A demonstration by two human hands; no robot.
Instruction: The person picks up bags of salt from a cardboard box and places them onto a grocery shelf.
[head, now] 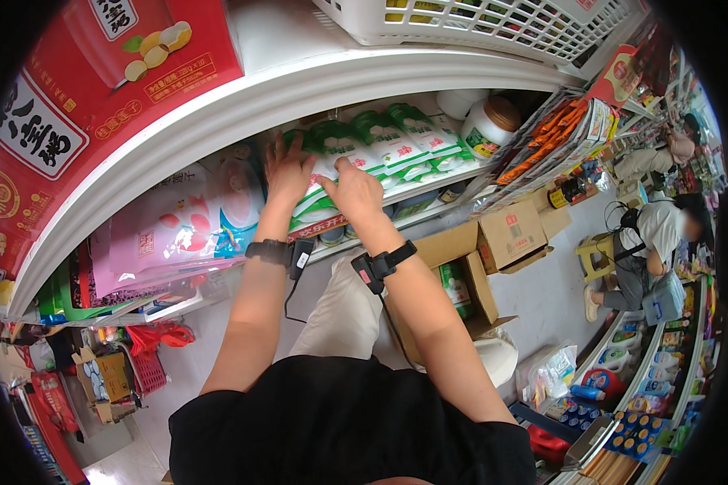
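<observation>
A row of green-and-white plastic packets [393, 145] lies on a white shelf [443, 176] below an upper shelf board. My left hand [286, 171] rests on the leftmost packets, fingers spread. Just to its right, my right hand [359, 189] touches the front of a packet [313, 193] with thumb and forefinger apart. Its other fingers are partly hidden, and neither hand is seen closed around a packet. Pink printed bags [182, 221] lie left of my left hand. A white jar with a brown lid [491, 126] stands at the row's right end.
Above are a red carton [115, 79] and a white perforated basket [473, 27]. Hanging packets [552, 142] flank the shelf on the right. On the floor, an open cardboard box [485, 291] holds a green packet [455, 288]. A person [655, 236] sits farther right.
</observation>
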